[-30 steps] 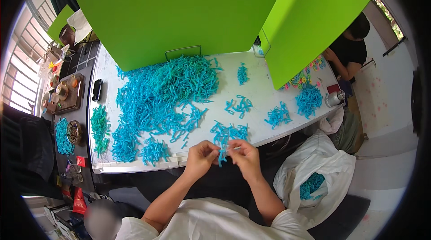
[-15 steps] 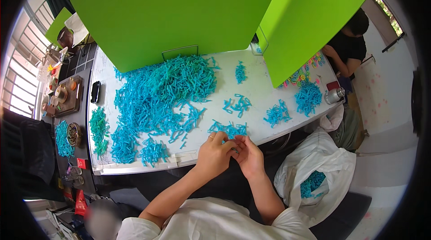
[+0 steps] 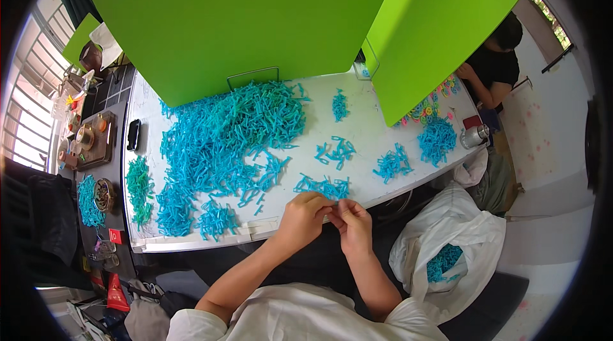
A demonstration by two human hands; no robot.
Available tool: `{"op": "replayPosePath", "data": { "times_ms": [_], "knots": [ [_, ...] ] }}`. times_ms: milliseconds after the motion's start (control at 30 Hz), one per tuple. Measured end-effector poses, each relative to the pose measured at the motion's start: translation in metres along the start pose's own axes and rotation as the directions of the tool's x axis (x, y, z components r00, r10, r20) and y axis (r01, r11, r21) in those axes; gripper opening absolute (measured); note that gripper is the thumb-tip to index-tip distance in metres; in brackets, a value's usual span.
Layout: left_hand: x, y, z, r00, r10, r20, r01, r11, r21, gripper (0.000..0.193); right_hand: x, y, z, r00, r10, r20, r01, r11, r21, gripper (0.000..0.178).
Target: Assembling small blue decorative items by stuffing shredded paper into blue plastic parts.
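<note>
At the table's near edge my left hand (image 3: 302, 216) and my right hand (image 3: 352, 224) meet fingertip to fingertip. Both are closed in a pinch; whatever lies between the fingertips is too small and covered to name. Just beyond them lies a loose group of small blue plastic pieces (image 3: 322, 186). Farther off is a smaller blue cluster (image 3: 336, 152), and another blue cluster (image 3: 393, 163) lies to the right. A large heap of blue and teal pieces (image 3: 233, 130) spreads over the left half of the white table (image 3: 300, 156).
Green upright panels (image 3: 249, 22) stand along the back. An open white sack (image 3: 472, 232) with blue pieces inside sits beside me on the right. A metal can (image 3: 474, 136) is at the table's right end. Another person (image 3: 501, 63) sits beyond the right panel.
My right hand's fingers have closed from a looser curl into a pinch against the left fingertips. The left hand has shifted slightly. The piles look unchanged.
</note>
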State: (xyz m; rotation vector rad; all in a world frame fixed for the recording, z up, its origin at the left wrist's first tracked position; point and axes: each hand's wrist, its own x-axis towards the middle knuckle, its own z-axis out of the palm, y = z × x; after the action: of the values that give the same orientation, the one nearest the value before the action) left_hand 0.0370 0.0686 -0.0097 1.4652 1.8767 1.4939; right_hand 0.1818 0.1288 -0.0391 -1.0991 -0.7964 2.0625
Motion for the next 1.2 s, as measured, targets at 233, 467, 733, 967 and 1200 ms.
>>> {"op": "replayPosePath", "data": {
  "times_ms": [233, 467, 733, 967, 1200],
  "knots": [
    [0.068, -0.066, 0.015, 0.999, 0.039, 0.005, -0.037, 0.901, 0.432, 0.012, 0.002, -0.028, -0.003, 0.998, -0.04, -0.039, 0.042, 0.997, 0.063, 0.011],
    [0.082, -0.086, 0.025, 0.981, 0.063, 0.185, -0.16, 0.805, 0.572, 0.015, -0.01, -0.027, 0.002, 0.999, -0.022, -0.04, 0.022, 1.0, 0.001, 0.016],
    [0.067, -0.031, -0.022, 0.975, -0.21, -0.067, 0.206, 0.976, -0.065, 0.021, -0.016, -0.021, 0.004, 0.993, -0.118, 0.017, 0.119, 0.973, -0.196, 0.017],
    [-0.002, -0.02, -0.047, 0.807, -0.508, 0.301, 0.567, 0.527, -0.633, 0.011, -0.023, -0.027, 0.024, 0.958, -0.22, 0.185, 0.275, 0.886, -0.373, 0.02],
    [-0.037, -0.02, -0.05, 0.905, -0.374, 0.203, 0.422, 0.726, -0.544, 0.013, -0.029, -0.026, 0.036, 0.901, -0.206, 0.381, 0.361, 0.843, -0.398, 0.017]
  ]
}}
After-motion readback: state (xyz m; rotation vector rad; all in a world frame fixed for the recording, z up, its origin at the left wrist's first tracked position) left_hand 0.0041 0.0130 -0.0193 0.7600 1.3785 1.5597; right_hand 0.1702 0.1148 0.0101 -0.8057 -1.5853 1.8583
